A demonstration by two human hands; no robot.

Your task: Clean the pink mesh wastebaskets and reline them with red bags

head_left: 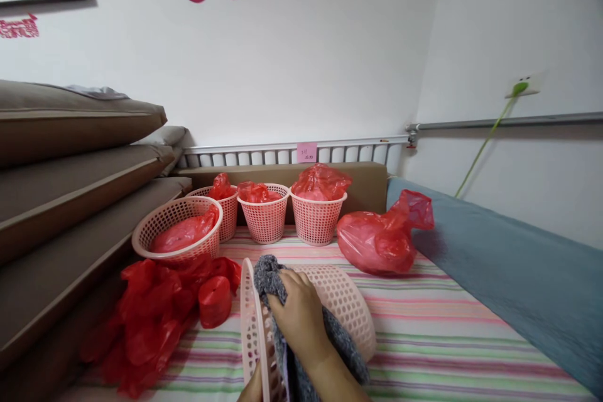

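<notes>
A pink plastic mesh basket (336, 292) lies tipped on its side on the striped sheet, its rim facing left. My right hand (299, 311) is closed on a grey cloth (339, 336) and presses it against the basket's wall near the rim. Part of the cloth hangs down over the basket's side. At the bottom edge, my left hand (254, 386) grips the basket by the rim; its fingers are mostly hidden. Left of the basket lie a roll of red plastic bags (215, 301) and a heap of loose red plastic bags (146, 320).
Several pink baskets with red bags in them, such as the middle basket (264, 220), stand along the back. A filled red bag (377, 242) lies to their right. Stacked brown cushions (80, 182) rise at left. A blue-grey padded side (494, 276) borders the right.
</notes>
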